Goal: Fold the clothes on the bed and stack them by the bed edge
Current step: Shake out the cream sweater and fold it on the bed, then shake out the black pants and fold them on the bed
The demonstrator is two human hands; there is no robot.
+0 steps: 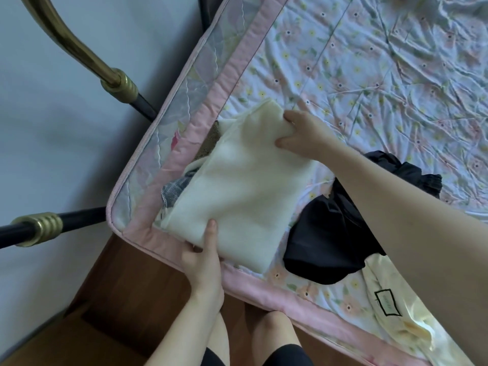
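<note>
A folded cream cloth (243, 180) lies on a small stack of clothes (177, 186) at the corner of the bed (369, 75). The left hand (203, 262) pinches its near edge, thumb on top; the right hand (303, 133) has its grip clamped on the far edge. A black garment (324, 241) lies just beside, and a pale yellow garment (390, 313) lies near the bed edge

Dim soft daylight, faint shadows, slight blur, wide-angle edge distortion

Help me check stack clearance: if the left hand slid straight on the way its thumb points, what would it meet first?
Probably only the folded cream garment that the left hand already holds; beyond lies the grey checked cloth, though depth is unclear.
</note>
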